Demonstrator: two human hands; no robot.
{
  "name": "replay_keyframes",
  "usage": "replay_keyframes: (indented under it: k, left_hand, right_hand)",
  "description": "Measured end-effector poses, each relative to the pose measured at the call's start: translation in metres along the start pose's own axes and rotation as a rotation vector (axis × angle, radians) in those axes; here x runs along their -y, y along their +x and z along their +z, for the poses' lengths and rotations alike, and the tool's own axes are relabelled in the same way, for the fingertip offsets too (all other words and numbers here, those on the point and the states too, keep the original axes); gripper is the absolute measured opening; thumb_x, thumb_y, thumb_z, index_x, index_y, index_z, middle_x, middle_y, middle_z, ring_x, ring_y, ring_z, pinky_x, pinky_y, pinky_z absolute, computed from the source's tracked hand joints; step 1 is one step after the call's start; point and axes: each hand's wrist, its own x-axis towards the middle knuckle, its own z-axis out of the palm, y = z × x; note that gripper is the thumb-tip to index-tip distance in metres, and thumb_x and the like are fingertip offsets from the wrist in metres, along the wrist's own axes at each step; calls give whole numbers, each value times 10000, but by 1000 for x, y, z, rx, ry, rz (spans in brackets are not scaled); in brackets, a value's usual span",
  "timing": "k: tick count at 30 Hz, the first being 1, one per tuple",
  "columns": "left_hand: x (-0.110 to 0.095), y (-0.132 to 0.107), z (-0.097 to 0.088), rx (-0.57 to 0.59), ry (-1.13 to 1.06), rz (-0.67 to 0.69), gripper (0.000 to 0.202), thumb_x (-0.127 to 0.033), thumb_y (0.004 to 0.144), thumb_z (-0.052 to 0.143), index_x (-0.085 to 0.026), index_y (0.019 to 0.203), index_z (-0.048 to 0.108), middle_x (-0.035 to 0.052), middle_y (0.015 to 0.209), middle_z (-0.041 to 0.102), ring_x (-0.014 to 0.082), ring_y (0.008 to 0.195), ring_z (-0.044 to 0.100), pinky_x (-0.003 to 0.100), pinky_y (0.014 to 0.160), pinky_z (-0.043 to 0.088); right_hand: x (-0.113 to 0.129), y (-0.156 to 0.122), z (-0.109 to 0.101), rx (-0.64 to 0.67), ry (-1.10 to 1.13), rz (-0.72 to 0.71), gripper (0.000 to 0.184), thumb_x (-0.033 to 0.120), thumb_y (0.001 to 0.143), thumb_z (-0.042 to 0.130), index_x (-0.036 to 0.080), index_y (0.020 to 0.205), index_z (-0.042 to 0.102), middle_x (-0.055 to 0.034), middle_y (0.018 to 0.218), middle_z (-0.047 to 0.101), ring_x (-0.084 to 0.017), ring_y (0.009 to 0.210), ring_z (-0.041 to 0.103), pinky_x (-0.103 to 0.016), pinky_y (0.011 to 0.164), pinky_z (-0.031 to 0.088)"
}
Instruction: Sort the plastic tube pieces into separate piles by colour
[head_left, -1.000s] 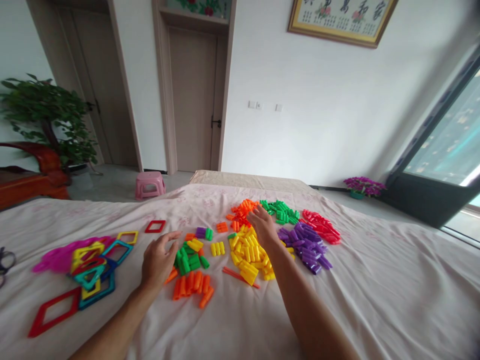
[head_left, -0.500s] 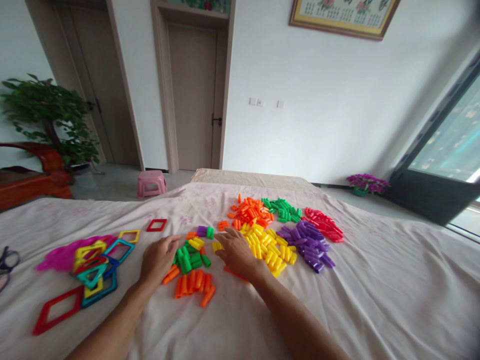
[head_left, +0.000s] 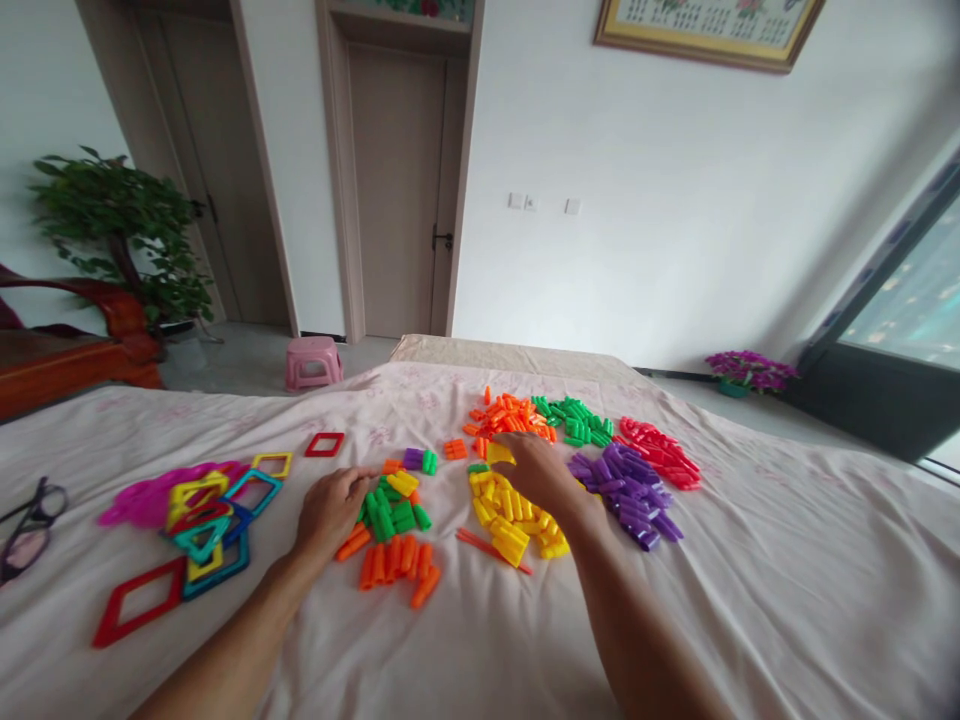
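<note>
My left hand (head_left: 330, 508) rests on the pink bedsheet (head_left: 750, 580), fingers loosely apart, its tips touching a small pile of green pieces (head_left: 390, 510). Orange pieces (head_left: 394, 565) lie just in front of that pile. My right hand (head_left: 541, 472) hovers over the yellow pile (head_left: 510, 512), fingers pinched on yellow pieces (head_left: 499, 452). Sorted piles lie beyond it: orange (head_left: 510, 415), green (head_left: 574, 420), red (head_left: 660, 450) and purple (head_left: 626, 485).
Coloured magnetic frames (head_left: 202, 520), a red diamond frame (head_left: 139, 600) and a magenta shape (head_left: 139, 500) lie at the left, with glasses (head_left: 30, 525) near the edge. A thin orange stick (head_left: 487, 548) lies by the yellow pile. A pink stool (head_left: 311, 360) stands on the floor beyond.
My right hand came back from the far piles to a few loose yellow pieces by the green pile, then moved right over the yellow pile; those loose pieces are gone. The left hand stayed put.
</note>
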Motion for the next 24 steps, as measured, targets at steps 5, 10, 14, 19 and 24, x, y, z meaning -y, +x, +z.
replay_keyframes:
  k: [5,10,14,19,24]
  left_hand:
    - [-5,-1,-1,11,15,-2,357,-349,903,408,-216,1042,708,43,1095,741,200,1036,655,293,891,460]
    - [-8,-3,-4,18,23,4,359,-344,900,406,-218,1047,707,38,1104,739,198,1051,652,293,897,456]
    - [-9,-4,-5,17,23,17,364,-343,905,394,-220,1044,707,36,1103,738,191,1052,650,284,897,455]
    - [-9,-3,-4,12,23,36,366,-339,900,393,-212,1039,707,43,1095,736,194,1044,651,284,904,454]
    - [-1,-1,1,11,47,66,362,-356,895,398,-230,1044,703,30,1100,734,201,1043,654,287,894,462]
  right_hand:
    - [-4,-4,-16,-115,18,20,350,241,872,601,191,1212,668,-106,1182,688,-259,1147,597,-357,979,418]
    - [35,-8,18,103,187,-210,300,192,870,590,216,1148,700,-67,1163,705,-215,1095,634,-300,941,453]
    - [63,-11,53,154,193,-288,312,256,881,622,211,1185,677,-85,1149,698,-229,1080,633,-307,916,459]
    - [75,-13,75,145,152,-303,279,330,886,619,208,1131,676,-82,1054,699,-236,997,637,-300,825,465]
    - [73,-16,81,114,60,-320,336,113,856,508,190,1154,642,-89,1019,688,-219,969,625,-295,801,452]
